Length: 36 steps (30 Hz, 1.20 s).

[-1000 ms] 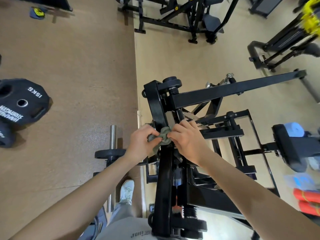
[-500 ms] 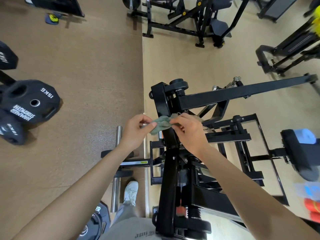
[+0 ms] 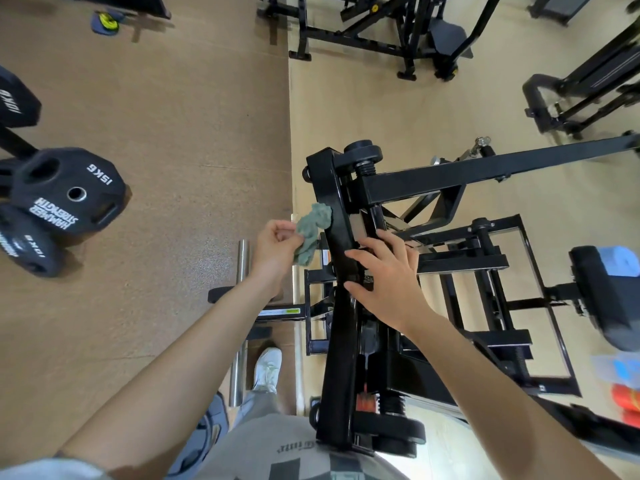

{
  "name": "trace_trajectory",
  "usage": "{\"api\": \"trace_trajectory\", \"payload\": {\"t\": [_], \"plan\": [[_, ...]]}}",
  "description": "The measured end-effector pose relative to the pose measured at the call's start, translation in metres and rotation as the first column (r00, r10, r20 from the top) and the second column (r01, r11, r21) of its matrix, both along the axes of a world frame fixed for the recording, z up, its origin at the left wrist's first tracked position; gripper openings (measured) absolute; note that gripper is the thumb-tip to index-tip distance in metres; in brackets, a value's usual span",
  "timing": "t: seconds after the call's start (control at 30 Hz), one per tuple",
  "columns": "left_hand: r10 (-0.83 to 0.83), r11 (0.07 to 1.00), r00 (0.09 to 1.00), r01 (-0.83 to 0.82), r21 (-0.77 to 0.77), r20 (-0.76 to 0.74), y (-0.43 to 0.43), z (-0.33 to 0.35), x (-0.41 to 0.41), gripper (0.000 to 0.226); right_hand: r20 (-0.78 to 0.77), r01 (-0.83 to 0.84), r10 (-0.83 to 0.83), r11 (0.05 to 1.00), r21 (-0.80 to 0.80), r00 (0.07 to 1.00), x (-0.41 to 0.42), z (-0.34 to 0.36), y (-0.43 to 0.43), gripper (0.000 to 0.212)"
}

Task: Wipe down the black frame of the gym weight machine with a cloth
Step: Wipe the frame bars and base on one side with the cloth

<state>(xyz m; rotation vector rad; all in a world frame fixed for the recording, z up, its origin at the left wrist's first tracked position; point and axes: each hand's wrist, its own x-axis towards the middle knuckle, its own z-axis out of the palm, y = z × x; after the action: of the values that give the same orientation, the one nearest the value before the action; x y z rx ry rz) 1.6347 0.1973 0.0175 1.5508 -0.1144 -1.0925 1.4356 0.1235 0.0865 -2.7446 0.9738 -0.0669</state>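
1. Cloth handling: the grey-green cloth (image 3: 313,230) was gripped by both hands over the beam half a second ago. It now sits in the left hand (image 3: 277,252) alone.
2. Left hand: fingers are curled and pinch the lower part of the bunched cloth. The free upper end lies against the left face of the black frame beam (image 3: 341,341), near its top.
3. Right hand (image 3: 389,282): it has released the cloth. The fingers are spread and straight, resting across the beam and the parts just right of it, and they grasp nothing.
4. Machine: the horizontal arm (image 3: 485,171) runs right from the top of the beam and neither hand touches it. A 15 kg plate (image 3: 69,192) stands well apart to the left.
5. Assessment: the handover probably frees the right hand to steady against the machine while the left wipes the beam's left side. Most of the frame appears not yet covered, so the task seems to be at an early stage.
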Motion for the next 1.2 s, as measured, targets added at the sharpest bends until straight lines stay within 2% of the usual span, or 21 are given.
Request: {"api": "trace_trajectory", "payload": {"t": [0.13, 0.27, 0.4, 0.47, 0.57, 0.67, 0.83, 1.0, 1.2], "plan": [[-0.114, 0.990, 0.991, 0.108, 0.095, 0.069, -0.005, -0.017, -0.020, 0.026, -0.012, -0.023, 0.023, 1.000, -0.011, 1.000, -0.004, -0.002, -0.001, 0.037], [-0.071, 0.991, 0.997, 0.066, 0.112, 0.038, -0.003, -0.020, -0.025, 0.024, -0.012, -0.022, 0.022, 0.999, -0.030, 1.000, -0.003, -0.003, 0.000, 0.032], [-0.203, 0.979, 0.970, 0.203, -0.014, -0.137, -0.005, -0.010, -0.023, 0.021, 0.005, -0.012, 0.012, 0.999, -0.040, 1.000, -0.004, -0.004, 0.000, 0.029], [-0.175, 0.984, 0.953, 0.162, -0.069, -0.246, -0.005, -0.001, -0.017, 0.022, 0.012, -0.008, 0.009, 0.999, -0.037, 1.000, -0.004, -0.004, 0.000, 0.028], [-0.161, 0.977, 0.880, 0.078, -0.198, -0.446, -0.005, 0.012, 0.001, 0.035, 0.027, -0.007, 0.008, 0.999, -0.039, 1.000, -0.004, -0.004, 0.000, 0.027], [-0.168, 0.969, 0.824, 0.035, -0.246, -0.542, -0.008, 0.022, 0.019, 0.053, 0.043, -0.004, 0.006, 0.999, -0.043, 0.999, -0.004, -0.005, 0.001, 0.027], [-0.138, 0.952, 0.852, -0.026, -0.304, -0.506, -0.027, 0.035, 0.033, 0.057, 0.052, 0.003, -0.001, 0.999, -0.039, 0.999, -0.004, -0.004, 0.001, 0.025], [-0.169, 0.969, 0.900, 0.078, -0.232, -0.401, -0.030, 0.037, 0.008, 0.053, 0.050, 0.007, -0.006, 0.999, -0.036, 0.999, -0.004, -0.005, 0.001, 0.025], [-0.208, 0.974, 0.864, 0.137, -0.182, -0.459, -0.008, 0.016, -0.012, 0.049, 0.049, 0.008, -0.006, 0.999, -0.040, 0.999, -0.004, -0.006, 0.001, 0.025]]}}
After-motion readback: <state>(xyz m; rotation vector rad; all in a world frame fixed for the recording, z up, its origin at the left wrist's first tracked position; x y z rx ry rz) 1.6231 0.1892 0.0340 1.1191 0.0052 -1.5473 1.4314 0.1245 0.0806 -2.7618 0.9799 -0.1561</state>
